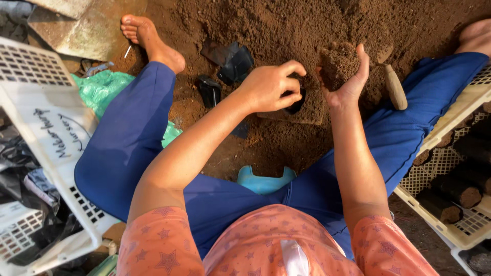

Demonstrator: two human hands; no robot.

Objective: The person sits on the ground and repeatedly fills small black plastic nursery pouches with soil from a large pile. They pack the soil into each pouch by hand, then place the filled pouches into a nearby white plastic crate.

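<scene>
Both hands work at frame centre over loose brown soil, one scooping, one pinching a small black bag.

Right hand (347, 76), palm up and fingers cupped, grips a clump of brown crumbly soil (338, 62) at upper centre-right. Left hand (270, 86) is curled closed, fingertips pinching the rim of a small black plastic bag (296, 102) just beside the right wrist. More flat black plastic bags (230, 61) lie on the brown soil heap (286, 25) at upper centre, near the left hand. A wooden-handled tool (395, 87) rests on the soil right of the cupped hand. White plastic lattice crate (46, 128) at left carries a handwritten dark label on its white side wall. Cream lattice crate (460, 153) at right holds filled dark cylindrical bags (458, 191). Green plastic sheet (99, 87) lies at upper left.
</scene>
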